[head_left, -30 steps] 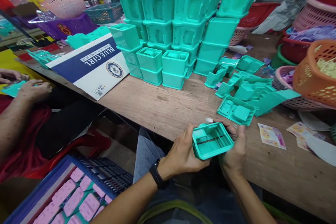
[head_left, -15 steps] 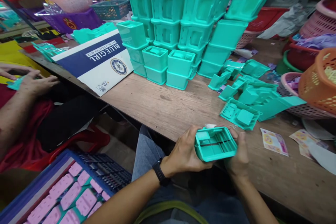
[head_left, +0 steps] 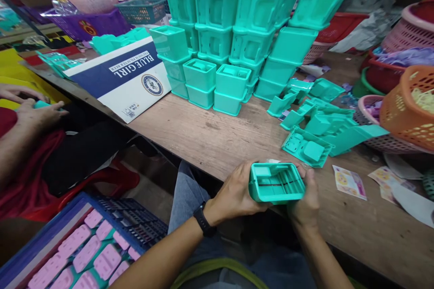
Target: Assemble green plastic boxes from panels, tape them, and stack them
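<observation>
A teal plastic box (head_left: pixel 276 194) with an open top and ribs inside is held between both hands above the table's front edge. My left hand (head_left: pixel 235 192) grips its left side, with the thumb side up by the rim. On the right side my right hand (head_left: pixel 307 201) is closed round the box, its fingers partly hidden behind the wall. Just beyond the box lie loose teal panels (head_left: pixel 307 146) in a heap, some with moulded shapes on them. Stacked teal boxes (head_left: pixel 217 9) stand further back on the wooden table (head_left: pixel 200 140).
A white and blue carton (head_left: pixel 125 81) leans at the table's left edge. Printed cards (head_left: pixel 350 182) lie to the right, near an orange basket (head_left: pixel 408 108). Lower left stands a blue crate (head_left: pixel 135 221) of pink-topped pieces. Another person's hands (head_left: pixel 32 113) work at far left.
The box in my hands has shifted slightly left and tilted a little. The other person's hands at the left have moved slightly. Both my hands keep their hold.
</observation>
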### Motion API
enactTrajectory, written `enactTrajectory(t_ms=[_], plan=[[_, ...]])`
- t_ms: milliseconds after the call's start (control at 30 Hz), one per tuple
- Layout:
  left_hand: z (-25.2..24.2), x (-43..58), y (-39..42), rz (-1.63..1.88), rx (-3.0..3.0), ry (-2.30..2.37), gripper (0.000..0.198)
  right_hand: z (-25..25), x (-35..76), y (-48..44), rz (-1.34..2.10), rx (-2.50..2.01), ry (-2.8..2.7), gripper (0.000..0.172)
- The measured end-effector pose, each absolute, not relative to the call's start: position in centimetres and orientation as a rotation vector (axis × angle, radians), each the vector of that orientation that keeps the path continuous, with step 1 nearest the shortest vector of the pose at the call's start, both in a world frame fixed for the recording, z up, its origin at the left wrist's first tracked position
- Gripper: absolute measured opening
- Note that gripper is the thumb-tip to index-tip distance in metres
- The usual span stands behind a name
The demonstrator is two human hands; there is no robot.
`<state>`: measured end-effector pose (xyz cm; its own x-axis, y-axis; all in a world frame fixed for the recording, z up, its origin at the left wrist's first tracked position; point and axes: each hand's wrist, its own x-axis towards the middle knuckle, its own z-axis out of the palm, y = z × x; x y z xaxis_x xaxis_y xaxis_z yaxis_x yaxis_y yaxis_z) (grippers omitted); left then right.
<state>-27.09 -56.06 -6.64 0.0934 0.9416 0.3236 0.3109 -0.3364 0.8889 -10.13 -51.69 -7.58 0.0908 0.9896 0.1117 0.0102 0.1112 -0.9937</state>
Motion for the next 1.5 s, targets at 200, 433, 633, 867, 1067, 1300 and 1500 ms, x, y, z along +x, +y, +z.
enactTrajectory(t_ms=[200, 433, 633, 867, 1067, 1300, 1500], plan=[[-6.3, -26.6, -56.4, 1.210, 1.728, 1.360, 0.070, -7.1, -10.6, -51.7, 1.025, -1.224, -0.965, 0.054], [-6.5, -26.7, -56.6, 1.320, 1.723, 1.139, 0.103, -6.1, -10.6, -52.0, 1.109, -1.192, -0.911, 0.051], [-5.0, -26.7, -56.6, 1.284, 1.629, 1.216, 0.092, -5.8, -9.9, -52.0, 1.081, -1.250, -0.930, 0.053], [-3.3, -26.4, -55.9, 1.282, 1.807, 1.220, 0.095, -0.5, -9.7, -53.4, 0.456, -1.122, -1.776, 0.056], [-3.2, -25.8, -56.2, 1.365, 1.729, 1.175, 0.101, 0.4, -11.1, -52.9, 0.351, -1.107, -1.868, 0.052], [-3.3, -26.3, -56.2, 1.414, 1.775, 1.146, 0.085, 0.3, -11.4, -53.5, 0.286, -1.113, -1.836, 0.050], [-3.3, -25.9, -55.9, 1.359, 1.765, 1.106, 0.086, -0.1, -10.7, -53.3, 0.286, -1.147, -1.781, 0.050]])
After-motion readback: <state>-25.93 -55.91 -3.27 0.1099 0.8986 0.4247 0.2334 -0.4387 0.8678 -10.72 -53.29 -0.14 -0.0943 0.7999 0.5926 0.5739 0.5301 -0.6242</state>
